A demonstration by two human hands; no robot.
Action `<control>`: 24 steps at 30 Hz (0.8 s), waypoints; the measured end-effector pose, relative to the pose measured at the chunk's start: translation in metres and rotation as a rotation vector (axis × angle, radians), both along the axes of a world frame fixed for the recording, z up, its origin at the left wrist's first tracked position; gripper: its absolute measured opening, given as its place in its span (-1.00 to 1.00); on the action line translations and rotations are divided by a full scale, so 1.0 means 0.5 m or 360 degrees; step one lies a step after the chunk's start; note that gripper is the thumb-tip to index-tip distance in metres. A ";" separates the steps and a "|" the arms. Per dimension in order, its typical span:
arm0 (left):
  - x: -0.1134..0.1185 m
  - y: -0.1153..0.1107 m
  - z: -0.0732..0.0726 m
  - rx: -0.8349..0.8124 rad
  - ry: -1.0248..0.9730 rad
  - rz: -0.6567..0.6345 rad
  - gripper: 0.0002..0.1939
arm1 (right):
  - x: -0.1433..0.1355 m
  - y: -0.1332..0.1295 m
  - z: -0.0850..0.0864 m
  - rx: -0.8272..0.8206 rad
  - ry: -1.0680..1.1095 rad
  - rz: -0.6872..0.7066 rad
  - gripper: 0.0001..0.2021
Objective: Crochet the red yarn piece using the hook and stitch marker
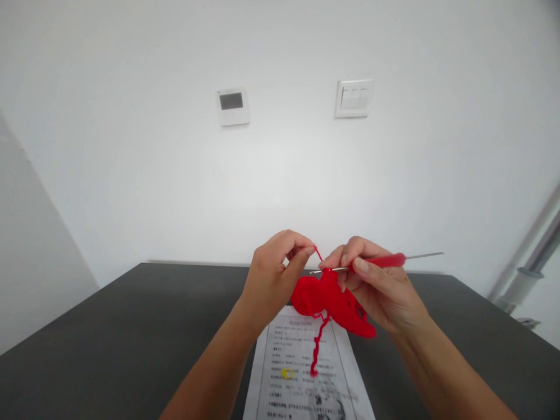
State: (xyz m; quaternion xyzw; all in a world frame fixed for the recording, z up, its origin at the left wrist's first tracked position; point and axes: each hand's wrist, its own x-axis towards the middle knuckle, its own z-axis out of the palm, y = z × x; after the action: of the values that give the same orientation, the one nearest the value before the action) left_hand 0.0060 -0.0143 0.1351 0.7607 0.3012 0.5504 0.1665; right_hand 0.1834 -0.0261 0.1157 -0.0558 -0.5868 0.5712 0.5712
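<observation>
red yarn [318,252] is pinched between the thumb and the forefinger of the left hand [272,273]; these fingertips are closed together, and the other fingers are curled behind them. the right hand [385,286] is closed around the red handle of a crochet hook [387,261], holding it almost level, like a pen. its thin metal tip points to the left hand, and another metal shaft comes out at the opposite end.

below both hands is a dark grey surface [131,326], which reaches to a white wall [280,169]. on the wall are a control panel [233,107] with a grey screen and, to the right of it, a white switch plate [354,98]. a grey pipe [546,245] stands at the right edge. a printed sheet [265,356] lies on the surface between the forearms, and on it is something small and yellow [287,373]; i cannot tell if it is a ring or a mark.

the red crocheted piece [343,309] hangs under the fingers of the right hand, just below the metal tip; whether this tip goes through a stitch, i cannot tell. beside it, under the left hand's fingertips, is a rounded red bundle [307,296]. a twisted red tail [315,348] goes down over the sheet.
</observation>
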 end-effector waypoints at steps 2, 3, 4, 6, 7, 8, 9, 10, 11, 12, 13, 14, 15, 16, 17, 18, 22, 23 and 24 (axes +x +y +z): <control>-0.003 0.007 0.000 0.0043 0.0014 -0.0004 -0.82 | 0.003 -0.002 0.003 -0.0030 -0.0016 -0.0031 -0.89; -0.005 0.011 0.001 -0.0013 0.0021 -0.0056 -0.83 | 0.004 -0.003 0.004 -0.0042 -0.0032 -0.0034 -0.88; -0.008 0.015 0.002 -0.0130 0.0030 -0.0144 -0.84 | 0.006 -0.005 0.006 -0.0051 -0.0050 -0.0027 -0.88; -0.012 0.023 0.004 -0.0488 0.0019 -0.0421 -0.91 | 0.008 -0.010 0.009 -0.0053 -0.0090 0.0007 -0.87; -0.013 0.027 0.005 -0.0659 -0.0046 -0.0577 -0.96 | 0.009 -0.012 0.010 -0.0051 -0.0110 0.0021 -0.86; -0.013 0.030 0.004 -0.0786 -0.0161 -0.0700 -0.92 | 0.008 -0.014 0.011 -0.0043 -0.0129 0.0028 -0.86; -0.010 0.031 0.003 -0.0880 -0.0303 -0.0813 -0.83 | 0.008 -0.016 0.011 -0.0034 -0.0145 0.0025 -0.85; -0.006 0.031 0.000 -0.0957 -0.0460 -0.0919 -0.78 | 0.007 -0.017 0.012 -0.0028 -0.0158 0.0013 -0.85; -0.001 0.030 -0.003 -0.1028 -0.0597 -0.1023 -0.74 | 0.006 -0.017 0.012 -0.0030 -0.0167 -0.0009 -0.85; 0.005 0.027 -0.006 -0.1090 -0.0714 -0.1115 -0.69 | 0.006 -0.017 0.012 -0.0033 -0.0167 -0.0033 -0.85; 0.012 0.024 -0.009 -0.1145 -0.0791 -0.1172 -0.63 | 0.005 -0.016 0.012 -0.0039 -0.0164 -0.0051 -0.85; 0.018 0.020 -0.010 -0.1200 -0.0854 -0.1226 -0.58 | 0.005 -0.015 0.012 -0.0054 -0.0162 -0.0065 -0.85; 0.023 0.015 -0.010 -0.1256 -0.0912 -0.1279 -0.55 | 0.006 -0.014 0.012 -0.0068 -0.0154 -0.0072 -0.85; 0.026 0.011 -0.009 -0.1307 -0.0978 -0.1322 -0.54 | 0.006 -0.012 0.012 -0.0076 -0.0146 -0.0073 -0.84; 0.027 0.006 -0.005 -0.1349 -0.1052 -0.1351 -0.56 | 0.006 -0.011 0.012 -0.0081 -0.0138 -0.0075 -0.84; 0.026 0.002 0.000 -0.1366 -0.1143 -0.1378 -0.59 | 0.007 -0.010 0.011 -0.0080 -0.0129 -0.0082 -0.84; 0.006 -0.018 0.024 -0.1409 -0.1451 -0.1457 -0.64 | 0.003 -0.007 0.005 -0.0007 -0.0114 -0.0228 -0.84; 0.001 -0.022 0.028 -0.1325 -0.1480 -0.1421 -0.65 | 0.000 -0.006 0.003 0.0039 -0.0133 -0.0294 -0.85; -0.003 -0.026 0.030 -0.1177 -0.1454 -0.1368 -0.67 | -0.003 -0.006 0.001 0.0098 -0.0160 -0.0373 -0.86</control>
State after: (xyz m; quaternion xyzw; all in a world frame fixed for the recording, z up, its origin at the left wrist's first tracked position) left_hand 0.0044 -0.0272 0.1500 0.4001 0.0427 0.5612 0.7233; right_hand 0.1820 -0.0292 0.1162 -0.1352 -0.6214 0.4786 0.6054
